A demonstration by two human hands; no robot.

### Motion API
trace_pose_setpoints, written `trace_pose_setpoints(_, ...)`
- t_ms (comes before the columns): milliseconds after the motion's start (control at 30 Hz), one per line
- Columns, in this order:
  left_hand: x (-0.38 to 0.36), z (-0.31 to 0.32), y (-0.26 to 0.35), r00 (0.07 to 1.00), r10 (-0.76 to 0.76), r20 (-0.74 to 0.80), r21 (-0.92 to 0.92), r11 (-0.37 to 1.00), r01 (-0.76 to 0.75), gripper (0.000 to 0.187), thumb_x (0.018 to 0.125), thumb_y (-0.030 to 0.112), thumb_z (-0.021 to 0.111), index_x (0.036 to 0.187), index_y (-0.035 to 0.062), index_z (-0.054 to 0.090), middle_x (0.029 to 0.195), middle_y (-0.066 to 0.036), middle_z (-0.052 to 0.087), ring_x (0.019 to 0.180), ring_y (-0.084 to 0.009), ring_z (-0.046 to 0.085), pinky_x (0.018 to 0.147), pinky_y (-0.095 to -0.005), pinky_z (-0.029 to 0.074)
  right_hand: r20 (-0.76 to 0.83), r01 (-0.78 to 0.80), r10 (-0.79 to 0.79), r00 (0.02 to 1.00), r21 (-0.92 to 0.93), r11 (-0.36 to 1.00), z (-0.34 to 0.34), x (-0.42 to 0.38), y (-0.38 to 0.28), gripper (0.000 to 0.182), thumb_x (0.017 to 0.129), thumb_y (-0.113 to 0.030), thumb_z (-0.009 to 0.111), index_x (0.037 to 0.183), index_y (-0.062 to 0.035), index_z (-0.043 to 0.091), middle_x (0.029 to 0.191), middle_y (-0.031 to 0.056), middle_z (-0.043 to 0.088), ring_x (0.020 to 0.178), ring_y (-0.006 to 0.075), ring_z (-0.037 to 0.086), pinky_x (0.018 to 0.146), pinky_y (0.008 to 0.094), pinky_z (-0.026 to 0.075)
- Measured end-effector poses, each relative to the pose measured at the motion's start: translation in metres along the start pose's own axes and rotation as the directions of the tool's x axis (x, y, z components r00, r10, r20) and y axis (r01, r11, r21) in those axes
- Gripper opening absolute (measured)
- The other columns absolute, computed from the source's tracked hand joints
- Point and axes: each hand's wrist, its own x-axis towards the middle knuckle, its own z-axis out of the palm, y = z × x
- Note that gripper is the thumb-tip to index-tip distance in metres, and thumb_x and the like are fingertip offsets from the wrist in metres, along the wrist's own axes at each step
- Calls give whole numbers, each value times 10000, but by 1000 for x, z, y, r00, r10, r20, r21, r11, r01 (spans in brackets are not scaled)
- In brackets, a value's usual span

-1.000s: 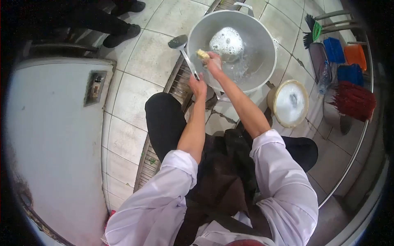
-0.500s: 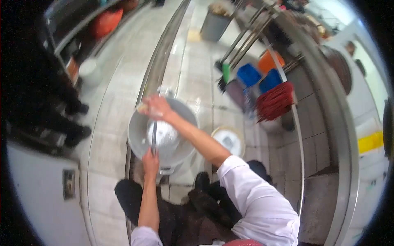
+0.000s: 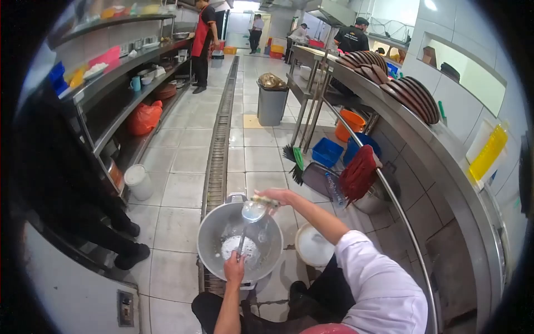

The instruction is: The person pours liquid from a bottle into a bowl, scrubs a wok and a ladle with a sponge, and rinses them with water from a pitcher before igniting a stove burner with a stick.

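Observation:
My left hand point(image 3: 234, 268) is closed round the handle of a long metal ladle point(image 3: 254, 212), whose shiny bowl points up and away from me. Beside that bowl, my right hand point(image 3: 276, 200) grips a small yellowish sponge point(image 3: 260, 199), partly hidden by the fingers. Under both hands a large grey metal pot point(image 3: 207, 257) stands on the floor, straddling the drain edge. White suds point(image 3: 245, 250) lie in its bottom. To its right, close to my legs, is a round white tub point(image 3: 313, 247) with whitish liquid in it.
A drain channel point(image 3: 221, 133) runs away from me. Right of it stand a grey bin point(image 3: 271, 106), a blue basin point(image 3: 327, 152), a broom point(image 3: 296, 161) and a red mop point(image 3: 359, 173). A white bucket point(image 3: 138, 182) and a dark-clothed person's legs point(image 3: 100, 222) are at left. Several people stand farther off.
My view has tilted up, bringing in more of the room. The ladle bowl has come up at the pot's far rim, and my right hand has shifted to its side. Both hands keep their hold.

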Motion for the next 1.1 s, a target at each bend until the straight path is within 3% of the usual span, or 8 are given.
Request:
trace_pose_setpoints(167,3,13,14,999,-32,-24,-53,998,31,235,825,209,580,780,1,480,624,-194,550,627,-407,546,552,-462,392,35,125,-144,989,335,934,10,27,32,361,870,-301,554,1110,-32,532,1068,91,561,877,207,589,679,385,545)
trace_pose_setpoints(400,-17,33,-24,998,-64,-13,1,998,64,224,877,231,500,804,20,508,622,-206,549,643,-425,543,575,-483,394,-633,132,-152,759,-79,988,-28,59,58,233,799,-271,582,884,-57,620,725,50,625,636,158,598,510,335,464)
trace_pose_setpoints(633,-39,36,-51,907,-420,11,375,843,385,206,858,193,507,903,9,590,1005,-235,536,929,-399,520,769,-459,428,-384,42,-526,759,-777,628,77,165,257,303,736,-385,583,899,-133,625,871,120,650,778,255,634,646,412,486)
trace_pose_setpoints(833,-51,30,-72,780,-623,-58,517,650,557,266,809,240,563,957,25,618,1056,-216,515,987,-366,513,830,-429,439,-152,-78,-141,978,-901,427,192,125,264,450,724,-398,575,1128,-200,580,1236,132,507,1173,346,432,955,562,301)
trace_pose_setpoints(900,-45,5,-40,622,-753,-213,426,502,753,280,797,255,550,946,29,619,1064,-190,528,988,-337,530,847,-420,430,-234,136,-428,873,-726,674,237,131,297,521,738,-413,568,1226,-238,517,1366,116,376,1280,324,298,1023,548,202)
trace_pose_setpoints(933,-54,19,-81,597,-762,-250,384,488,784,303,786,257,551,966,19,605,1055,-180,539,976,-322,543,838,-420,438,-132,589,-678,723,-395,705,242,139,328,543,764,-440,551,1267,-252,473,1419,85,301,1295,315,267,1026,536,201)
trace_pose_setpoints(1067,-65,34,-140,715,-659,-236,341,632,696,303,756,211,546,864,-60,625,908,-242,609,857,-353,604,755,-409,484,-98,471,-788,608,-754,457,288,177,342,564,662,-323,639,1198,-193,519,1073,146,575,962,297,552,905,414,370)
trace_pose_setpoints(1100,-59,25,-125,637,-740,-217,316,564,763,298,731,205,551,827,-64,635,888,-260,613,856,-376,606,749,-416,489,131,415,-466,875,-697,585,286,187,329,469,669,-318,634,1096,-133,574,1031,159,585,929,294,575,837,395,428)
